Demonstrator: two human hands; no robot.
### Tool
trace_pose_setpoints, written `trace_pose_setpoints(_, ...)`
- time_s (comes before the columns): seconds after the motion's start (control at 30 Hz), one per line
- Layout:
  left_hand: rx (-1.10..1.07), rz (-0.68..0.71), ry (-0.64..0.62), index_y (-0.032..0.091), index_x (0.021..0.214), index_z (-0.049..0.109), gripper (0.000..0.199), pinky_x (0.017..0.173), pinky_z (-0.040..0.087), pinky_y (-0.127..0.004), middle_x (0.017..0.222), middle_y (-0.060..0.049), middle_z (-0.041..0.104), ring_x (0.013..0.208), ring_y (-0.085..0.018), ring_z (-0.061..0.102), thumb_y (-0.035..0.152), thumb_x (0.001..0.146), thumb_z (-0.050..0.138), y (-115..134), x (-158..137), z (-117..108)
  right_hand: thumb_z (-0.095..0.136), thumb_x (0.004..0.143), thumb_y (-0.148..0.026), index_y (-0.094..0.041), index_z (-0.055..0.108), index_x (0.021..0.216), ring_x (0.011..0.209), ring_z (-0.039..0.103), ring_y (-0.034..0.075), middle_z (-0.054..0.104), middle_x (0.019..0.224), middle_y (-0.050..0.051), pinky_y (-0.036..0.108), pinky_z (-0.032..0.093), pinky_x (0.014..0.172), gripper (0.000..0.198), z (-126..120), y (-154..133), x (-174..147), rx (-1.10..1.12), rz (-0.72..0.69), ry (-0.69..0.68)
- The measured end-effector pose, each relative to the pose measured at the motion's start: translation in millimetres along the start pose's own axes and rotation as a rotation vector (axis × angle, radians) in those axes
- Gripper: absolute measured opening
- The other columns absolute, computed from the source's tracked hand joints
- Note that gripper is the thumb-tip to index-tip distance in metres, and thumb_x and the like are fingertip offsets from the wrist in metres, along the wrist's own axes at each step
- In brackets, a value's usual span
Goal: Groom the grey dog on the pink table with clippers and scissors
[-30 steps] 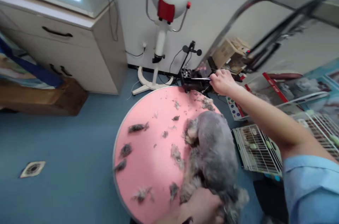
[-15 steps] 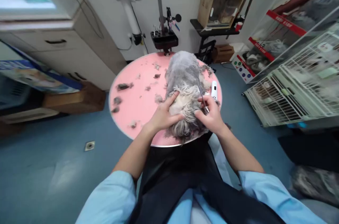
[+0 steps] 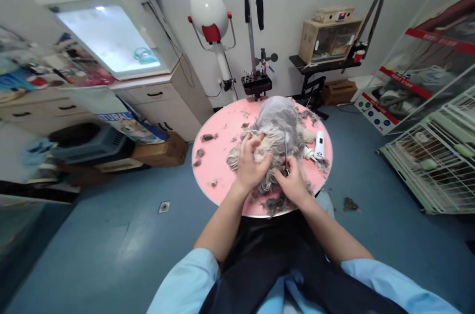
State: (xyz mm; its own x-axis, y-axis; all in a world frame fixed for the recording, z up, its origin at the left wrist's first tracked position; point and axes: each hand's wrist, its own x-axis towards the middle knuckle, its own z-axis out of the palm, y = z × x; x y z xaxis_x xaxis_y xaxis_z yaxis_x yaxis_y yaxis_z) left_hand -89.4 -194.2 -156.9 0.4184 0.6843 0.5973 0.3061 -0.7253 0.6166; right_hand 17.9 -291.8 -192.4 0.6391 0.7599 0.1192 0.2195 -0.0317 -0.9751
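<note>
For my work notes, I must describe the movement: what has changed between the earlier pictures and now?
The right hand has moved from beside the tool holder back to the dog, slim metal tool still in its grip. The left hand, on the dog before too, now lies spread on its long hair. The fur clumps stay on the pink table.

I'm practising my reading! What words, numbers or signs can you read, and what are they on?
"URAL" on the bag; its first letters are unclear.
Too blurred: writing on the red strips.
Too small: marks on the red display, white device and coloured circles.
</note>
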Motion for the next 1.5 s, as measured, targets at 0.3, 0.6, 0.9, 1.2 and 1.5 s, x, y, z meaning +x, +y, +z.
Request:
trace_pose_setpoints(0.3,-0.021,0.132,-0.292,0.017,0.116,0.064,0.047,0.11,0.04,-0.046,0.134,-0.016,0.051,0.131,-0.028,0.047,0.054,0.091,0.049,-38.5,31.9,-33.5,0.076,0.065,-0.041,-0.029,0.051,0.097,0.084,0.071,0.025,0.071,0.089,0.002,0.044,0.053,0.084,0.043,-33.5,18.8,-21.2,0.608,0.607,-0.265)
trace_pose_setpoints(0.6,0.204,0.298,-0.27,0.023,0.106,0.075,0.037,0.091,0.05,-0.038,0.113,-0.01,0.055,0.103,-0.024,0.058,0.043,0.076,0.071,0.2,37.8,-34.8,0.081,0.07,-0.049,-0.021,0.057,0.129,0.048,0.058,0.01,0.062,0.067,-0.005,0.028,0.052,0.062,0.069,-65.3,-12.5,-75.1,0.805,0.296,-0.631)
trace_pose_setpoints(0.9,0.137,0.141,-0.457,0.019,0.129,0.061,0.078,0.107,0.041,-0.049,0.134,-0.014,0.05,0.128,-0.034,0.047,0.046,0.06,0.086,-76.4,43.7,-54.3,0.075,0.073,-0.055,-0.015,0.061,0.118,0.05,0.056,0.01,0.062,0.066,-0.004,0.026,0.043,0.056,0.062,-0.7,-27.3,-57.9,0.803,0.336,-0.787)
trace_pose_setpoints(1.2,0.118,0.103,-0.445,0.022,0.133,0.059,0.056,0.092,0.049,-0.042,0.101,-0.006,0.048,0.097,-0.023,0.054,0.041,0.081,0.067,-38.6,19.4,-50.2,0.074,0.078,-0.054,-0.02,0.055,0.127,0.057,0.06,0.009,0.062,0.076,-0.002,0.026,0.045,0.061,0.063,-15.1,-25.6,-72.4,0.708,0.121,-0.783)
trace_pose_setpoints(1.5,0.246,0.04,-0.444,0.025,0.126,0.065,0.059,0.077,0.049,-0.032,0.093,-0.004,0.048,0.087,-0.021,0.055,0.044,0.071,0.076,-20.1,3.9,-40.0,0.073,0.076,-0.055,-0.017,0.059,0.116,0.055,0.061,0.011,0.063,0.071,-0.003,0.03,0.051,0.065,0.056,-13.0,-31.4,-80.0,0.832,0.355,-0.705)
